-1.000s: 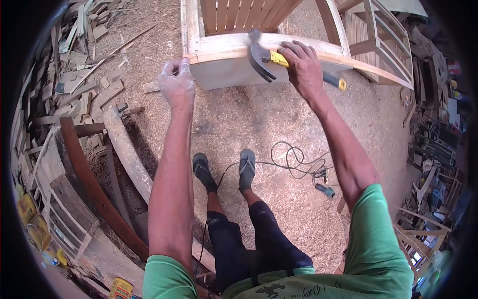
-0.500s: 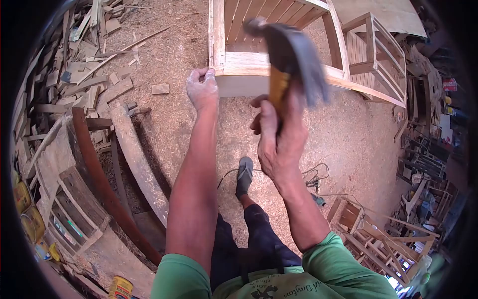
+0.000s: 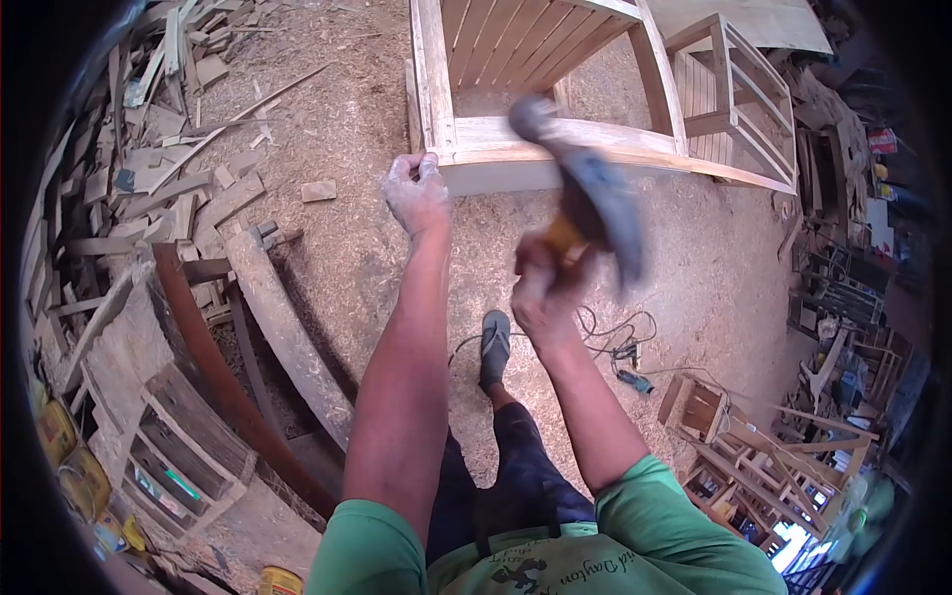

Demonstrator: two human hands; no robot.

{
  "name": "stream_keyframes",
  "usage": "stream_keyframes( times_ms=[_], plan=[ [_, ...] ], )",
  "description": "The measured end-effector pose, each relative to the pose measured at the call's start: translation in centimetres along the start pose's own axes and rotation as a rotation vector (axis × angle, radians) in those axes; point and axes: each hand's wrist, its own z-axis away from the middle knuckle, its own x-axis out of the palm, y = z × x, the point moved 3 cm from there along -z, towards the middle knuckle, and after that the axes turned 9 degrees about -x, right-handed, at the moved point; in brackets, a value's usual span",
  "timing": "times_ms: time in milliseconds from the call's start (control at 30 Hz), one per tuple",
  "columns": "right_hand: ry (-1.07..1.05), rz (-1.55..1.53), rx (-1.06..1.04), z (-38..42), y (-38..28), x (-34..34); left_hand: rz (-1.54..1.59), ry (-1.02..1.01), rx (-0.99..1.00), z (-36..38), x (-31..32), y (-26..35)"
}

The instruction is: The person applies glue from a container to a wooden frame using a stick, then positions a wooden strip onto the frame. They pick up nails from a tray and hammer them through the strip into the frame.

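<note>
My right hand is closed round the yellow handle of a claw hammer, which is blurred by motion. The hammer is raised in front of the slatted wooden frame, with its round striking face toward the frame and its claw toward me. My left hand, whitened with dust, is at the frame's near left corner. Its thumb and fingers are pinched together against the wood; whatever small thing they may hold is hidden.
A second slatted frame stands at the right. Scrap wood is heaped at the left, above a curved wooden piece. A corded power tool lies on the sawdust-covered floor, near wooden furniture parts at the lower right.
The hammer and my right hand have moved lower in view, toward me and away from the frame. My left hand stays at the same corner; the whole view has shifted slightly.
</note>
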Motion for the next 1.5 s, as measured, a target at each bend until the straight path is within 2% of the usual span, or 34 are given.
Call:
stream_keyframes(
  times_ms=[33,67,100,167,233,300,333,400,467,533,567,633,667,700,733,767,800,867,933,967,1033,1067,1100,1200,1233,1300,1367,1433,1467,1500],
  plan=[
    [-0.093,0.087,0.000,1.0,1.5,1.2,0.013,-0.002,0.004,-0.3,0.1,-0.6],
    [-0.320,0.286,0.069,0.7,2.9,2.3,0.024,-0.005,0.007,-0.5,0.2,-0.8],
    [-0.469,0.238,0.409,-1.0,2.4,2.8,0.048,-0.016,-0.006,-0.3,0.2,-0.7],
    [-0.265,0.122,0.350,-2.5,1.0,2.7,0.095,-0.032,-0.031,-0.3,0.2,-0.5],
    [-0.072,-0.070,0.400,-4.0,-3.2,1.1,-0.003,-0.017,-0.046,0.4,-0.4,0.0],
    [0.196,-0.277,0.259,0.5,-1.9,1.3,-0.042,-0.020,-0.051,0.3,-0.4,0.7],
    [0.180,-0.186,0.190,1.6,-0.7,1.7,-0.037,-0.028,-0.060,0.5,-0.5,0.7],
    [-0.110,0.120,0.273,2.5,2.4,3.4,-0.001,-0.037,-0.066,-0.2,-0.1,1.1],
    [-0.374,0.109,0.678,1.1,4.0,4.4,0.024,-0.054,-0.104,0.1,-0.2,0.3],
    [-0.165,0.027,0.587,-2.0,1.1,2.8,0.078,-0.044,-0.081,0.0,-0.1,-0.5],
    [-0.064,-0.011,0.559,-1.9,-0.4,1.6,0.062,-0.056,-0.101,0.3,-0.4,-0.5],
    [0.197,-0.175,0.365,0.1,-1.3,0.9,0.047,-0.073,-0.106,0.2,-0.3,-0.6],
    [0.193,-0.122,0.229,1.2,-0.1,1.1,0.038,-0.081,-0.100,0.3,-0.5,-0.6],
    [0.087,-0.005,0.191,1.7,1.1,1.8,0.039,-0.084,-0.085,0.0,-0.4,-0.3],
    [-0.122,0.162,0.248,0.9,1.7,2.5,0.048,-0.081,-0.087,-0.3,-0.2,-0.1],
    [-0.300,0.231,0.395,0.6,2.5,2.9,0.054,-0.078,-0.094,-0.3,-0.3,0.0],
    [-0.479,0.164,0.757,0.3,2.6,3.1,0.050,-0.084,-0.103,-0.1,-0.3,-0.3],
    [-0.199,0.066,0.598,-2.2,-0.3,1.7,0.070,-0.082,-0.087,-0.5,-0.3,-0.7],
    [0.073,-0.017,0.400,-1.0,-2.2,0.4,0.058,-0.078,-0.030,0.1,-0.4,-0.2],
    [0.082,-0.024,0.278,2.2,1.0,1.6,0.080,-0.087,-0.056,0.3,-0.4,0.1],
    [-0.201,0.143,0.301,2.2,2.5,3.1,0.036,-0.092,-0.040,0.1,-0.7,-0.7],
    [-0.490,0.316,0.436,1.7,3.1,3.6,0.022,-0.087,-0.022,-0.4,-0.5,-0.8],
    [-0.501,0.323,0.562,0.3,2.4,3.6,0.092,-0.115,-0.080,-0.4,-0.6,-0.5],
    [-0.131,0.058,0.560,-1.5,-1.7,2.5,-0.010,-0.146,-0.036,-0.9,-1.0,-0.8],
    [0.001,0.005,0.448,-1.0,-2.8,2.2,-0.020,-0.173,-0.034,-0.7,-1.5,-1.1],
    [-0.007,0.155,0.242,2.0,0.0,3.3,-0.023,-0.226,-0.008,-0.7,-2.0,-0.7],
    [-0.498,0.491,0.477,0.9,1.8,4.4,-0.090,-0.223,0.008,-0.8,-2.4,0.4],
    [-0.330,0.264,0.564,-2.5,-1.8,3.6,-0.252,-0.152,-0.024,0.5,-4.7,-0.1],
    [-0.250,0.147,0.615,-3.1,-3.3,3.4,-0.163,-0.158,-0.075,1.5,-6.1,-0.2],
    [-0.084,0.093,0.464,-2.6,-4.3,3.2,-0.075,-0.167,-0.127,2.7,-7.6,0.3]
  ],
)
